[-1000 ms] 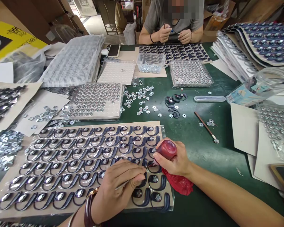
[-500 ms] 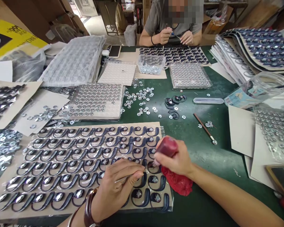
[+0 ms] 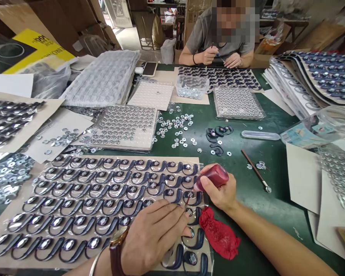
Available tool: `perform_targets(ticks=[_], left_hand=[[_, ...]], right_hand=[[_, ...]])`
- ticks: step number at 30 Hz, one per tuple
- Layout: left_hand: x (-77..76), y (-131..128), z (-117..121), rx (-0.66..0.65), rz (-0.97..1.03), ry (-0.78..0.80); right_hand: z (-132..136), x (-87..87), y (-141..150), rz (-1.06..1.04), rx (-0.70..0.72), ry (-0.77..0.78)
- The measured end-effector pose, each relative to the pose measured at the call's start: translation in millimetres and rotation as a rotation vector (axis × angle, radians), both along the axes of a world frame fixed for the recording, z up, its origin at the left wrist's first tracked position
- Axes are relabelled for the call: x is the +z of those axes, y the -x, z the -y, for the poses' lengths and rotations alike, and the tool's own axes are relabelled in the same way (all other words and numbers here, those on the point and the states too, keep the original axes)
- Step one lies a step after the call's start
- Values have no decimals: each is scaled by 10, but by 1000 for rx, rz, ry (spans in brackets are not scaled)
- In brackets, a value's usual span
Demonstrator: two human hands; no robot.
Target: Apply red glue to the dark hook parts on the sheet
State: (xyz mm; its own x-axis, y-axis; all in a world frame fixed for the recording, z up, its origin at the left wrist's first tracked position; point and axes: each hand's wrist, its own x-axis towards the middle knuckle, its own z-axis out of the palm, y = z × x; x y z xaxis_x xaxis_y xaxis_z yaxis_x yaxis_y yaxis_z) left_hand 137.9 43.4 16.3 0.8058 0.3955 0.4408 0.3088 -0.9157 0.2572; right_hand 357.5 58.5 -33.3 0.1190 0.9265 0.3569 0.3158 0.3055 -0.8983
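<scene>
Left hand [image 3: 155,239] covering most of the thin tool [image 3: 187,203] and several dark hooked pieces [image 3: 70,245].
From where I stand, the tool's tip is too small to show whether it touches a piece; the right hand [image 3: 222,191] conceals the underside of the red bottle [image 3: 216,178]. The left edge cuts the sheet [image 3: 1,226] and yellow box [image 3: 43,46]; the lower edge, both forearms [image 3: 270,234]; the right edge, the clear jar [image 3: 307,128]. The head of the person opposite [image 3: 201,32] is blurred and cropped above; the implement [image 3: 217,55] there is too small to identify.
</scene>
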Motion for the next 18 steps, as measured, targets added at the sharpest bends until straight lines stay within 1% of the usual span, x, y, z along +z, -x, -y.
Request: perform_targets(ticks=[4, 9, 14, 18], left_hand=[[-16, -39, -7, -12, -5, -24], [-69, -76, 111, 20, -41, -111], [-17, -124, 155, 22, -68, -206], [-20, -135, 152, 23, -71, -207]], right_hand=[[16, -18, 1, 11, 54, 35], [7, -23, 5, 50, 47, -15], [7, -16, 18, 57, 91, 17], [5, -22, 14, 98, 78, -17]])
